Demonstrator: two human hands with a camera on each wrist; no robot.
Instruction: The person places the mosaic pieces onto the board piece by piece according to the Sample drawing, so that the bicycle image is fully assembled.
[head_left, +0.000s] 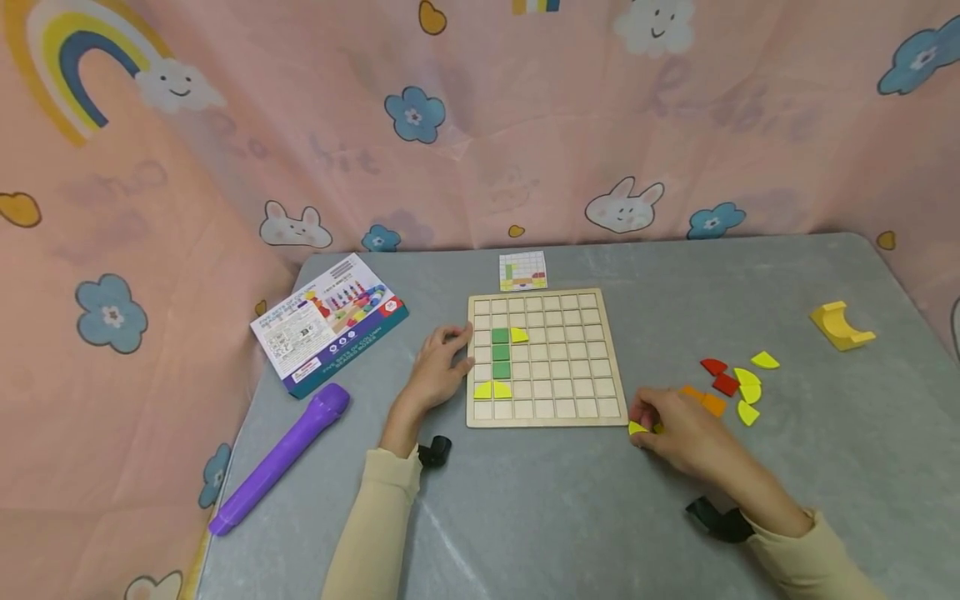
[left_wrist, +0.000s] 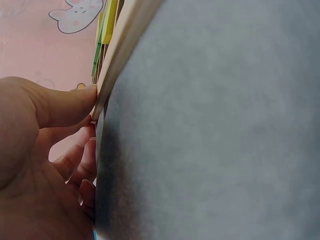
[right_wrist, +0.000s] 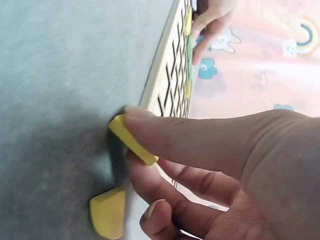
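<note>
A square wooden grid board [head_left: 555, 358] lies on the table, with green squares [head_left: 501, 352] and yellow quarter-round pieces [head_left: 502, 390] in some cells. My left hand [head_left: 437, 367] touches the board's left edge with thumb and fingertips. In the left wrist view, the thumb [left_wrist: 70, 106] rests against the board's edge [left_wrist: 122, 50]. Just off the board's lower right corner, my right hand [head_left: 682, 429] pinches a yellow quarter-round piece [right_wrist: 132, 140] between thumb and fingers. Another yellow piece [right_wrist: 107, 214] lies on the table below it.
Red [head_left: 725, 384], orange [head_left: 714, 405] and yellow pieces [head_left: 747, 385] lie beyond my right hand. A yellow arched block [head_left: 842, 326] stands farther right. Behind the board lies a pattern card [head_left: 523, 271]. A box [head_left: 330, 325] and a purple stick [head_left: 281, 458] are at left.
</note>
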